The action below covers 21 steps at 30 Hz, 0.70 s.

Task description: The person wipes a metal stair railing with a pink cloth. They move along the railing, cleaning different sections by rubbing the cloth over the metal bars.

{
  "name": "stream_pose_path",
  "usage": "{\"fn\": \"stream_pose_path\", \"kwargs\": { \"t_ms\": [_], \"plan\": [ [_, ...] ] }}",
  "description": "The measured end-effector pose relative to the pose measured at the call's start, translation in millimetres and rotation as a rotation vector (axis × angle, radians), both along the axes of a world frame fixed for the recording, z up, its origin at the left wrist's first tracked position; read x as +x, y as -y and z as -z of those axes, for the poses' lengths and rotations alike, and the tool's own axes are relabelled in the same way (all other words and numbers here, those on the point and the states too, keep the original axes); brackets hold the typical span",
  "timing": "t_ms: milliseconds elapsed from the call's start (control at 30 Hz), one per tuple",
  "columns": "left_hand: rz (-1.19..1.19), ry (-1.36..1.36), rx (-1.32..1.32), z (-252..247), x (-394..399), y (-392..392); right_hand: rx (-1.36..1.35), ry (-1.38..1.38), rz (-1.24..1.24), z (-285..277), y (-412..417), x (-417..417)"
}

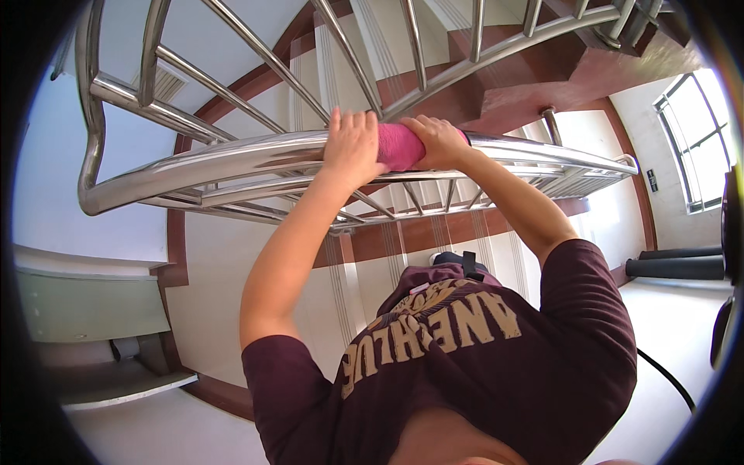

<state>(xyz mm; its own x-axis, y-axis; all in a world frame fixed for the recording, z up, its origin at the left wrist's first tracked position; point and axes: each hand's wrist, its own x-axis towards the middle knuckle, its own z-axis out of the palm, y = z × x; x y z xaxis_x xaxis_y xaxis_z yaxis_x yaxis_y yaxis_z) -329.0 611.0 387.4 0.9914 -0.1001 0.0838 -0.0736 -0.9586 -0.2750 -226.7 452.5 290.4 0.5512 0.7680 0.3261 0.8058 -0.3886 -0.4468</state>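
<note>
A bright pink cloth point(400, 146) is wrapped over the top of a polished metal stair handrail point(250, 152). My left hand point(353, 142) lies over the rail at the cloth's left end, its fingers reaching across the far side. At the cloth's right end, my right hand point(436, 139) is closed around cloth and rail together. A short stretch of the pink cloth shows between both hands. The underside of the cloth and parts of my fingertips are hidden.
Metal balusters point(261, 52) rise beyond the rail, with stair steps point(325, 70) behind them. More steps point(343, 279) run beneath me. A barred window point(694, 142) and dark pipes point(674, 267) are at the right; a pale green panel point(87, 305) is at the left.
</note>
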Motion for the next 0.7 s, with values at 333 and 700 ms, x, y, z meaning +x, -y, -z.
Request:
{"fn": "stream_pose_path", "kwargs": {
  "t_ms": [333, 700],
  "plan": [
    [0.050, -0.001, 0.044, 21, 16, 7, 0.069, 0.039, -0.056, 1, 2, 5],
    [0.124, 0.190, -0.013, -21, -33, -68, 0.110, 0.158, -0.114, -46, -82, -41]
  ]
}}
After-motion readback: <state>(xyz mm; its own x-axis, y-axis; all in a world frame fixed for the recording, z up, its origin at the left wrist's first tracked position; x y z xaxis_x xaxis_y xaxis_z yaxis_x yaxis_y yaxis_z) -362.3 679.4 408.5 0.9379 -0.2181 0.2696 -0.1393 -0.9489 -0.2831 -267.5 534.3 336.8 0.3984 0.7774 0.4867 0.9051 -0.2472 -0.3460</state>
